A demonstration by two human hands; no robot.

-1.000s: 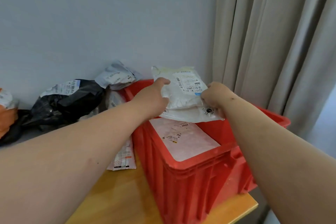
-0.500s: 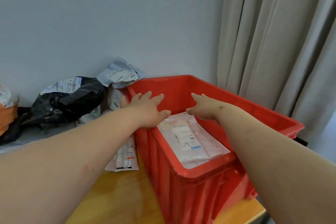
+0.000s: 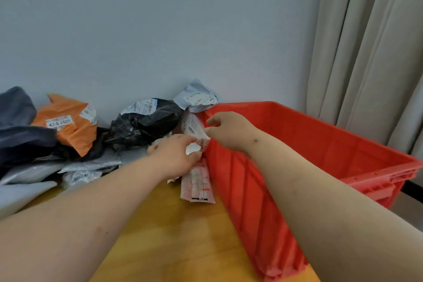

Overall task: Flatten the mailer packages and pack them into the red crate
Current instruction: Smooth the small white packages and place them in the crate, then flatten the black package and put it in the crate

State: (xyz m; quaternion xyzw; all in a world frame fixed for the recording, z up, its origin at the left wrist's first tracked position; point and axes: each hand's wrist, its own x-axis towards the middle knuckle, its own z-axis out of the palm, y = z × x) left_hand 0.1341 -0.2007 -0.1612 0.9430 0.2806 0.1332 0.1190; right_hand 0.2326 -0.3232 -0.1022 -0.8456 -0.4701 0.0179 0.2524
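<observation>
Both hands meet at a small crinkled white plastic mailer (image 3: 194, 129) that stands against the outer left wall of the red plastic crate (image 3: 320, 144), near its far left corner. The left hand (image 3: 176, 155) has its fingers curled round the lower part of that mailer, with a bulge of white film showing between thumb and fingers. The right hand (image 3: 229, 130) reaches across the crate's rim and pinches the mailer's right edge between thumb and forefinger, the other fingers loosely bent.

Below the left hand, a flat white mailer with a red-printed label (image 3: 198, 184) lies on the yellow wooden desk (image 3: 178, 236), touching the foot of the crate's wall; its print is too small to read. An orange plastic mailer (image 3: 68, 126) carries a white label reading "43-6 2605". A crumpled black plastic mailer (image 3: 146, 125) bears a barcode label that cannot be read, and a pale grey mailer (image 3: 198, 96) with another small label rests above it, at the crate's corner against the blue-grey wall (image 3: 160, 30). Flat silver-grey mailers (image 3: 75, 167) and dark navy mailers (image 3: 18, 135) crowd the desk's left side. The crate's inside floor is hidden from this angle by its near wall and the right forearm. Beige curtains (image 3: 370, 41) hang behind the crate on the right.
</observation>
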